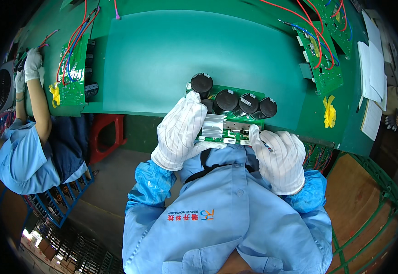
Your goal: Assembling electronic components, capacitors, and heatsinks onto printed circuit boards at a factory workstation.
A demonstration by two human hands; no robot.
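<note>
A green circuit board (pixel 231 141) is at the near edge of the table, in front of my chest. Several black cylindrical capacitors (pixel 226 100) stand along its far side, and a finned silver heat sink (pixel 213 125) sits on its left half. My left hand (pixel 177 132), in a white striped glove, grips the board's left end, thumb along the near edge. At the right end, my gloved right hand (pixel 281 157) is closed with curled fingers, one fingertip against the board beside a metal strip (pixel 237 127). Something small and dark shows between its fingers, too hidden to name.
Other boards with red and blue wires lie on the table at left (pixel 74 68) and right (pixel 322 59). Yellow tape pieces (pixel 329 112) hang nearby. White papers (pixel 371 73) lie far right. A co-worker's gloved hand (pixel 33 64) works at left, near a red stool (pixel 105 137).
</note>
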